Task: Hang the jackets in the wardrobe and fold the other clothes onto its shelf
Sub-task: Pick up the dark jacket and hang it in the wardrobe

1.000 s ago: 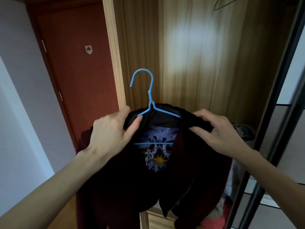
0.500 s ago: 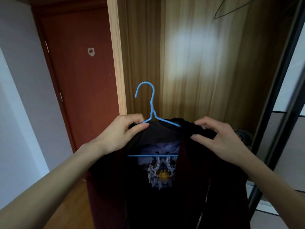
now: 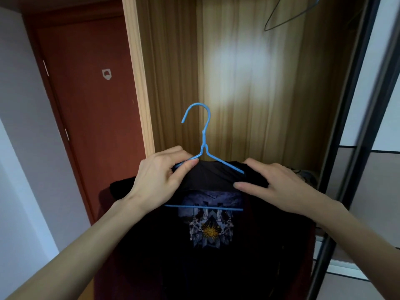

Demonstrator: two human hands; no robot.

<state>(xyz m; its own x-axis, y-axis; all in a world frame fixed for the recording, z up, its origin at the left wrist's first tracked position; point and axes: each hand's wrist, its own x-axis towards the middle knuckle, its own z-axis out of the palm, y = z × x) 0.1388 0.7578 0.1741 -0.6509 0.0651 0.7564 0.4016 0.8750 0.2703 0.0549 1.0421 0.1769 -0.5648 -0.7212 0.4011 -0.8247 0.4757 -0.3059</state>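
Note:
A dark maroon jacket (image 3: 255, 256) with a black printed lining hangs on a blue wire hanger (image 3: 203, 135), held up in front of the open wardrobe (image 3: 249, 83). My left hand (image 3: 160, 178) pinches the hanger's left arm together with the jacket's shoulder. My right hand (image 3: 279, 185) grips the jacket's right shoulder over the hanger's other arm. The hanger's hook points up and left, free of any rail. The jacket's lower part runs out of the frame.
A dark wire hanger (image 3: 287, 14) hangs at the wardrobe's top right. A dark sliding door frame (image 3: 350, 148) stands on the right. A red-brown room door (image 3: 91, 105) and a white wall (image 3: 21, 148) are on the left. Some dark cloth (image 3: 305, 174) lies on the shelf behind my right hand.
The jacket's front has opened out flat on the hanger and hangs straighter. My left hand has shifted from the collar cloth to pinching the hanger's arm. The view has tilted upward.

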